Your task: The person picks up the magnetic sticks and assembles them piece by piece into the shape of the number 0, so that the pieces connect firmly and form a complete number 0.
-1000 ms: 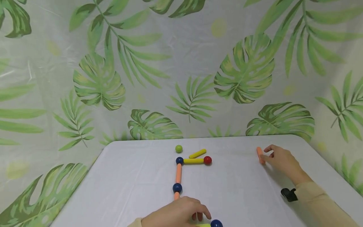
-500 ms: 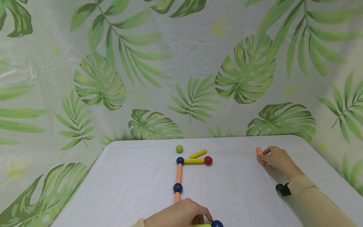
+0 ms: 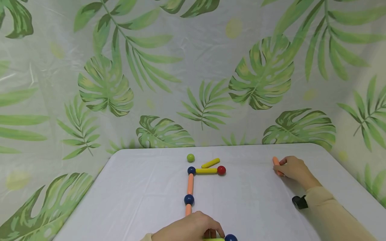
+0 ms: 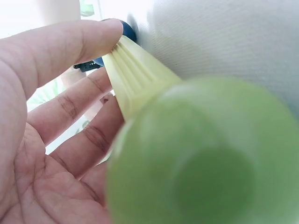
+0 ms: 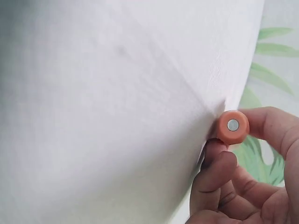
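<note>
Orange, faceted, plastic-looking rod (image 3: 275,161) with a metal disc (image 5: 233,125) in its end, right side of the white table (image 3: 247,201), pinched by the right hand (image 3: 295,168)! Left hand (image 3: 193,225), well apart, grips a pale-yellow ribbed rod (image 4: 140,77). Best leave that disc uncovered, both pinches light.

The left hand (image 3: 193,227) is lying nearer the person than the red ball (image 3: 221,170) and a little to its left, its back facing up. The left thumb (image 4: 77,44) is stretching almost straight, and the left fingers (image 4: 91,135) are bending opposite it in a pinch. Well to the right of the red ball, about level with it, the right hand (image 3: 297,170) is pinching too: the right thumb (image 5: 271,123) is opposing the right fingers (image 5: 212,175), which are curling. The right sleeve (image 3: 334,214) is slanting toward the person, right of the ball.
</note>
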`<state>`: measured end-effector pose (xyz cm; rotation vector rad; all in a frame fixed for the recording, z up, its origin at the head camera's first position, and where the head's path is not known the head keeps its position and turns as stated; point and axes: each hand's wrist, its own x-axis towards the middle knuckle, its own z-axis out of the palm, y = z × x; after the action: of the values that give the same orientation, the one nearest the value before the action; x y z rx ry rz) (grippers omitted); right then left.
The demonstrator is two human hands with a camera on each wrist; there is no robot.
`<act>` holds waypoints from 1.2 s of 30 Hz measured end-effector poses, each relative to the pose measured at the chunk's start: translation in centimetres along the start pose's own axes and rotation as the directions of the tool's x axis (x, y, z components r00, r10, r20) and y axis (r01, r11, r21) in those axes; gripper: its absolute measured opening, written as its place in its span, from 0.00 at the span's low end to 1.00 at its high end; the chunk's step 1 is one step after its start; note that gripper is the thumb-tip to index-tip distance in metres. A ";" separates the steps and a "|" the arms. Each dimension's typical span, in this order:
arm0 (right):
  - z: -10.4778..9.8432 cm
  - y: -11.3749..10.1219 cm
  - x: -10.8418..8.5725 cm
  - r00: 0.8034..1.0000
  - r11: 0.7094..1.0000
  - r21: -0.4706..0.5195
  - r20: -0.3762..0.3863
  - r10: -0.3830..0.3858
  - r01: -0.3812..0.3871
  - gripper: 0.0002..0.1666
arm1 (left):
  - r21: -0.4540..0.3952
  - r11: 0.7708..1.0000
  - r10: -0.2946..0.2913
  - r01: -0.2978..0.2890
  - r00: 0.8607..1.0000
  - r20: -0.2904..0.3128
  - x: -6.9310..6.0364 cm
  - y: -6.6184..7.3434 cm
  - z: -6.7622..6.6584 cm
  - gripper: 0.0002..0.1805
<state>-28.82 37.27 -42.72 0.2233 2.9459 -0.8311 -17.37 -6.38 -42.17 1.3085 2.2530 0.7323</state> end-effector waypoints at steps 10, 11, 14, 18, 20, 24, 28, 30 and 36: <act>1.1 -0.8 -1.4 0.999 0.998 0.046 0.016 -0.035 0.034 0.34 | -0.008 1.000 0.002 -0.002 1.000 -0.011 0.0 -0.1 0.2 0.09; 1.3 -1.1 -1.6 0.999 0.997 0.074 0.028 -0.034 0.032 0.35 | -0.008 1.000 0.005 -0.005 1.000 -0.012 0.0 -0.2 0.2 0.10; 1.9 -2.0 -2.4 0.997 0.985 0.168 0.066 -0.043 0.032 0.36 | -0.012 1.000 0.020 -0.020 1.000 -0.020 0.0 -0.2 0.1 0.10; 2.7 -3.6 -3.4 0.992 0.967 0.254 0.110 -0.058 0.028 0.36 | -0.025 0.999 0.022 -0.023 0.999 -0.027 0.0 -0.2 0.1 0.10; 3.1 -4.3 -3.9 0.990 0.961 0.275 0.128 -0.066 0.029 0.36 | -0.047 0.999 0.009 -0.010 1.000 -0.022 0.0 -0.2 0.1 0.10; 3.9 -5.6 -4.9 0.976 0.943 0.331 0.196 -0.096 0.026 0.33 | -0.090 0.996 -0.018 0.016 1.000 -0.015 0.2 -0.2 0.1 0.11; 4.9 -6.7 -5.7 0.954 0.921 0.390 0.274 -0.123 0.006 0.27 | -0.066 0.998 -0.002 0.001 1.000 -0.021 0.4 -0.2 0.1 0.12; 5.4 -7.2 -6.1 0.944 0.914 0.405 0.301 -0.136 0.003 0.25 | -0.043 0.999 0.011 -0.012 1.000 -0.027 0.5 -0.2 0.1 0.12; 6.6 -8.2 -7.0 0.932 0.913 0.409 0.334 -0.144 -0.006 0.24 | -0.032 0.999 0.027 -0.028 0.999 -0.017 0.1 -0.2 0.0 0.11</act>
<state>-22.97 26.07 -43.33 -0.0171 2.4304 -1.3309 -17.52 -6.35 -42.33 1.3252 2.2312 0.7890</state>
